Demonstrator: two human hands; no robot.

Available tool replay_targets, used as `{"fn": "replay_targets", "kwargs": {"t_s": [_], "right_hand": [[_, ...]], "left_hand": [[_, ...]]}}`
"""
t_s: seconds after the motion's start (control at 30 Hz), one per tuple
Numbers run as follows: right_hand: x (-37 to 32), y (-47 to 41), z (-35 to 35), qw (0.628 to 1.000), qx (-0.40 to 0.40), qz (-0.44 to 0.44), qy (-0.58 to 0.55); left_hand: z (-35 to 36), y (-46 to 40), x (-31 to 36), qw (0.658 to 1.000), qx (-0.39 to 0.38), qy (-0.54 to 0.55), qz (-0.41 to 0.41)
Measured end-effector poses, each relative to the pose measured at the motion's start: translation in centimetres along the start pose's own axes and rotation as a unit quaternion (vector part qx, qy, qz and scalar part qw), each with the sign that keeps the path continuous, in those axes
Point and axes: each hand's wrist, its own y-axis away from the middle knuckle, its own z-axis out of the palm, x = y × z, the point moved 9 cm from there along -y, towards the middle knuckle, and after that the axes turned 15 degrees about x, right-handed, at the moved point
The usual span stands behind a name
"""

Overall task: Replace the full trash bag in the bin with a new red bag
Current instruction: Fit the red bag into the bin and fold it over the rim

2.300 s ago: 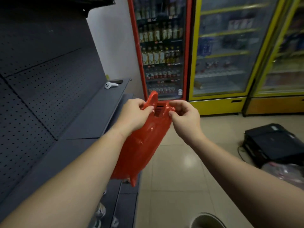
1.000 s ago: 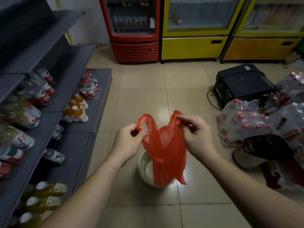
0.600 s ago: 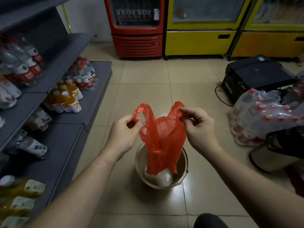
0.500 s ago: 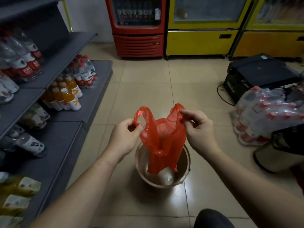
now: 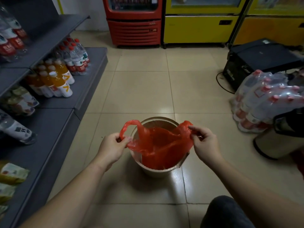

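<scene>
A thin red plastic bag [image 5: 158, 145] hangs spread open inside a small round beige bin [image 5: 158, 120] on the tiled floor. My left hand [image 5: 111, 147] pinches the bag's left handle loop just outside the bin's left rim. My right hand [image 5: 205, 143] pinches the right handle beyond the right rim. The bag's body sags down into the bin and hides its inside.
Grey shelves with bottled drinks [image 5: 56, 79] run along the left. Red [image 5: 134, 22] and yellow [image 5: 200, 22] fridges stand at the back. A black case [image 5: 256, 58], shrink-wrapped bottle packs [image 5: 263, 97] and another bin with a black bag [image 5: 283, 137] lie at the right. My knee [image 5: 225, 213] shows at bottom.
I turned from the shelf to the floor and lowered the bag over the bin. My hands moved apart and down, so the bag's mouth now spreads across the bin.
</scene>
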Motion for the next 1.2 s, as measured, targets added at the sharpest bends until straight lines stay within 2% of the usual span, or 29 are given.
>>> {"fn": "replay_targets", "kwargs": {"t_s": [0.17, 0.4, 0.67, 0.77, 0.97, 1.07, 1.2], "right_hand": [[3.2, -1.2, -2.8, 0.999, 0.024, 0.033, 0.023], [4.6, -0.3, -3.0, 0.998, -0.013, 0.049, 0.04], [3.3, 2.8, -1.5, 0.986, -0.123, 0.1, -0.045], [3.7, 3.1, -1.3, 0.989, -0.101, 0.107, 0.012], [3.7, 2.6, -0.5, 0.988, -0.039, 0.132, 0.066], [3.8, 2.3, -0.2, 0.988, -0.038, 0.118, 0.092], [4.5, 2.6, -0.4, 0.99, -0.065, 0.105, 0.071]], "left_hand": [[-1.9, -1.2, -3.3, 0.999, 0.031, -0.012, -0.04], [-2.2, -1.1, -6.2, 0.995, 0.029, -0.035, -0.083], [-1.2, 0.8, -7.4, 0.987, -0.067, -0.063, -0.132], [-0.3, 1.8, -7.7, 0.981, -0.097, -0.066, -0.153], [2.0, 2.4, -5.9, 0.975, -0.088, 0.022, -0.201], [2.9, 2.0, -5.0, 0.976, -0.066, 0.031, -0.205], [3.2, 1.0, -5.5, 0.981, -0.022, 0.013, -0.194]]}}
